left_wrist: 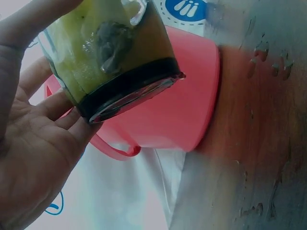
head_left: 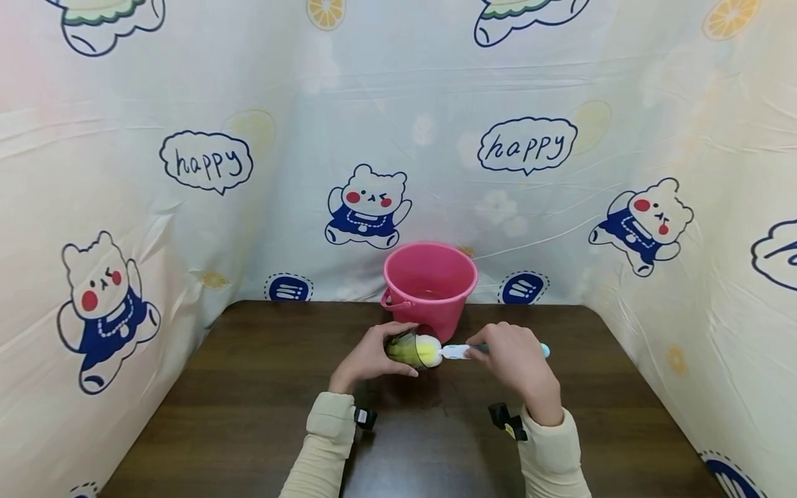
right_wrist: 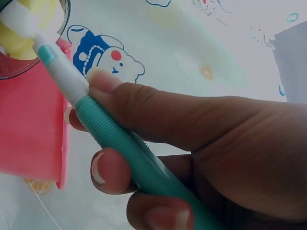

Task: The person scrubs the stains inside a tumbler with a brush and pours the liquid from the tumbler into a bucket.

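patterned cloth (head_left: 436,83) hangs behind the brown table (head_left: 249,415). just in front of the pink bucket (head_left: 429,287), my left hand (head_left: 372,355) curls round a see-through cup (head_left: 405,351), tipped sideways, its mouth facing right. my right hand (head_left: 513,356) pinches a teal-and-white brush (right_wrist: 103,120), its long axis running left to right, head inside the cup, handle end pointing right. i judge this the scrubbing step; the next move calls for twisting the brush against a firmly held cup.
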The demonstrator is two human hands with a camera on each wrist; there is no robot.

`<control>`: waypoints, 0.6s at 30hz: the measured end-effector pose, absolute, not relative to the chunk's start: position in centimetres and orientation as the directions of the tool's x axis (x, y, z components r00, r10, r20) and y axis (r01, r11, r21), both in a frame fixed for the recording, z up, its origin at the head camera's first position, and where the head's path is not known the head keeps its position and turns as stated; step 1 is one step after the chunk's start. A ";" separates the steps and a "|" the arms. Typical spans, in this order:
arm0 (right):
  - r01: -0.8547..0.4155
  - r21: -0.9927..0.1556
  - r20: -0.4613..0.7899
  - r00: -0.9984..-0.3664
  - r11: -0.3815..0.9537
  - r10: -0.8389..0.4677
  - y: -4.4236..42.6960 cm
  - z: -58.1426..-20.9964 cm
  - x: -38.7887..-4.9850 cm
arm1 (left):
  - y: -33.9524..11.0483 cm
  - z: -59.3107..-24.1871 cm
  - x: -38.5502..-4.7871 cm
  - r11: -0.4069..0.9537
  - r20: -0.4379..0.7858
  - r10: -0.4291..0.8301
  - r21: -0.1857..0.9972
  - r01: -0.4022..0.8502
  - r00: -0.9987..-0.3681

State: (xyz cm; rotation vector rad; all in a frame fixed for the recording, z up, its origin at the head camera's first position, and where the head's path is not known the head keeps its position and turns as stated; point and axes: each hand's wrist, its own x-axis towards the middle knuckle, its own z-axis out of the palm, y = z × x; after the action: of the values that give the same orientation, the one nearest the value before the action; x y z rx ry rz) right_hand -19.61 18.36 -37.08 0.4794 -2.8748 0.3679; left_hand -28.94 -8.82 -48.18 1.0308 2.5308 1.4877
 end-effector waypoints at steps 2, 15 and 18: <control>-0.332 -0.207 0.237 -0.930 0.920 -0.282 18.5 -37.2 -19.7 | -8.7 -48.2 -28.9 0.322 0.286 0.564 0.788 0.525 -0.775; -0.199 -0.274 0.076 -0.980 0.941 -0.185 18.6 -37.5 -20.0 | -8.7 -48.3 -28.9 0.306 0.325 0.571 0.768 0.563 -0.754; -0.219 -0.279 0.059 -0.976 0.935 -0.211 18.3 -37.4 -19.9 | -8.6 -48.4 -28.9 0.304 0.330 0.575 0.763 0.570 -0.749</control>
State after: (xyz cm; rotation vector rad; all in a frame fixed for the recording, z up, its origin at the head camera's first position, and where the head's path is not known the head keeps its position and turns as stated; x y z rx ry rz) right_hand -19.93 18.32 -37.45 0.3404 -3.0622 0.4463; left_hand -28.93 -8.62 -48.39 1.1115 2.5327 1.4794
